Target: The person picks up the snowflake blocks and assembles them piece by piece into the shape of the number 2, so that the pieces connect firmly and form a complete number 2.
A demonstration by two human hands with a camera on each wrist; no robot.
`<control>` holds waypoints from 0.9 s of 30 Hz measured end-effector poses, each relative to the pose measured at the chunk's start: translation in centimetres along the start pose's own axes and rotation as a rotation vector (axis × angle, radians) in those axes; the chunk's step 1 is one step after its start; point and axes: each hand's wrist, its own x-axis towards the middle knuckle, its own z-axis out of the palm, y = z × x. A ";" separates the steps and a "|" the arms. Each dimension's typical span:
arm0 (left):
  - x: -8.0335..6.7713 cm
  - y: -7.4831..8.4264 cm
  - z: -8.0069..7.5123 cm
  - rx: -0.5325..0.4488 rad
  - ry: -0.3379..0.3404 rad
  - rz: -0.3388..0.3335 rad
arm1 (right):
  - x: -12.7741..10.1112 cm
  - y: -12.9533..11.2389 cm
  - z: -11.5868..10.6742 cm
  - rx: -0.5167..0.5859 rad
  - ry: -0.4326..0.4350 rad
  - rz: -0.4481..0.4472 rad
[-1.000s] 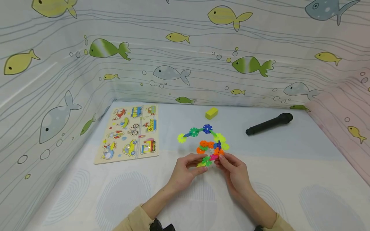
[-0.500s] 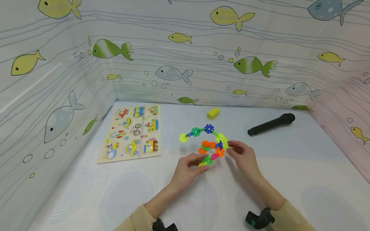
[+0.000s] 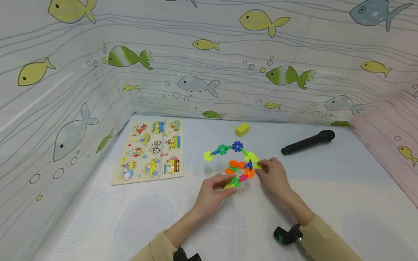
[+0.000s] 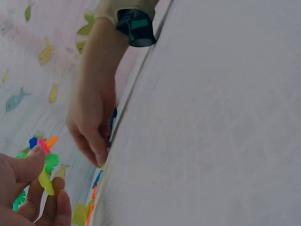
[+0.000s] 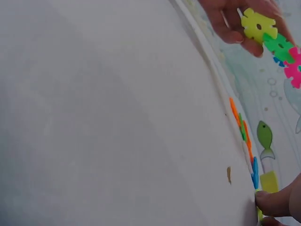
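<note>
Notched plastic snowflake discs in bright colours form a curved chain on the table. It runs from a yellow-green end disc past green and blue ones to yellow-green discs at the right. My left hand pinches a yellow disc between thumb and fingers; green, pink and orange discs continue from it, raised off the table in the right wrist view. With thumb and finger, my right hand pinches the edge of a yellow-green disc low at the table. Orange discs lie between both hands. Some joints are hidden.
A wooden picture puzzle board with vehicle pieces lies at the left. Behind the chain sits a yellow block. A black microphone lies at the right. Fish-patterned cloth walls enclose the back and sides.
My right hand has left the orange and pink discs, moved right and slightly back, and now pinches a yellow-green disc. My left hand keeps its pinch. The head view has shifted slightly.
</note>
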 end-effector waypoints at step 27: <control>0.2 -0.1 0.0 -0.009 0.047 -0.035 | -5.4 -3.0 0.2 0.514 -0.277 0.022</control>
